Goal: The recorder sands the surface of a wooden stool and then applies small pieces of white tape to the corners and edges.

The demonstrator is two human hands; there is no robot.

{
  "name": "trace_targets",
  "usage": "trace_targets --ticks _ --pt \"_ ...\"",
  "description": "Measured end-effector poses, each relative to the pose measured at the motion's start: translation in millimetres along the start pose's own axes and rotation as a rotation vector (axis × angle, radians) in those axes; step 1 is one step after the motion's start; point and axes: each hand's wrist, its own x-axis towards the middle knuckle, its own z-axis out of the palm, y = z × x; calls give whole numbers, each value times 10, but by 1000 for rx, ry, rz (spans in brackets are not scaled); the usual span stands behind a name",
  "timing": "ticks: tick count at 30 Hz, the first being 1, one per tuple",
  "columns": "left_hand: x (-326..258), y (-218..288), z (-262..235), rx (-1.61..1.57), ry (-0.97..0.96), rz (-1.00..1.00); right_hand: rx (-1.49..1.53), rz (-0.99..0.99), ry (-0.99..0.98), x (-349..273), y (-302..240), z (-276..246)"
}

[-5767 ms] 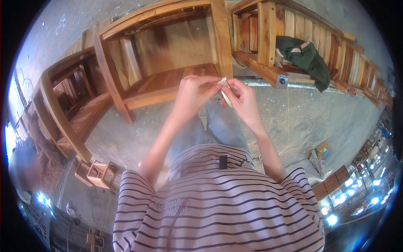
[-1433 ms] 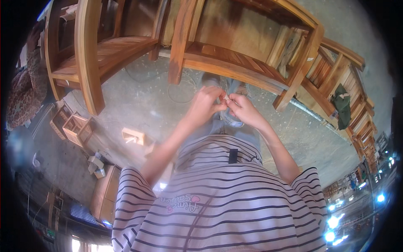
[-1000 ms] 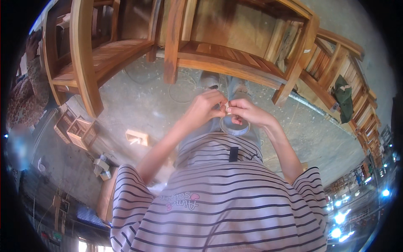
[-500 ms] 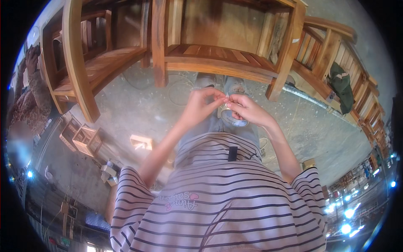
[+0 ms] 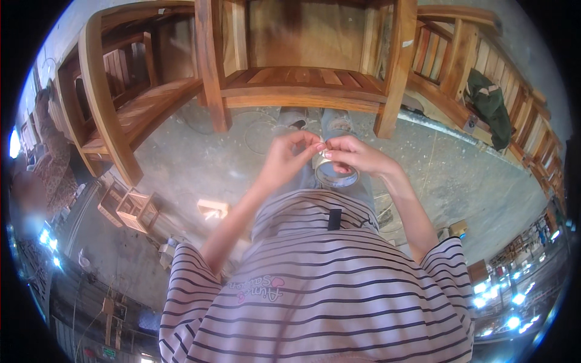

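Tape roll [image 5: 334,172] sits between my two hands, held up in front of my chest above the concrete floor [image 5: 200,163]. My right hand [image 5: 357,156] is closed over its top edge, fingers curled across the ring and thumb tucked against it, so the roll hangs partly under my palm. My left hand [image 5: 287,158] is pinched shut at the roll's upper left edge, thumb and fingertips meeting my right fingertips; whether they hold a loose end of tape I cannot tell, it is too small to see. The roll is pale tan, open in the middle, tilted toward me.

Just beyond my hands stands a wooden chair [image 5: 302,85], its seat slats facing me, with another wooden chair [image 5: 130,115] to the left. Farther right a dark green cloth [image 5: 490,109] is draped over a wooden bench [image 5: 460,78]. A small wood block [image 5: 212,209] lies on the floor by my left forearm, and small wooden frames [image 5: 134,209] sit farther left.
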Motion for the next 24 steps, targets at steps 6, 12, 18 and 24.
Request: trace_targets --ticks 6,12,18,24 --pt "177 117 87 -51 -157 -17 -25 -102 82 -195 85 -109" --pt "358 106 161 14 -182 9 4 -54 -82 -483 84 -182" --pt "968 156 226 123 -148 129 27 -62 -120 -673 422 -184" --pt "1787 136 955 208 -203 270 69 -89 -61 -867 473 -289"
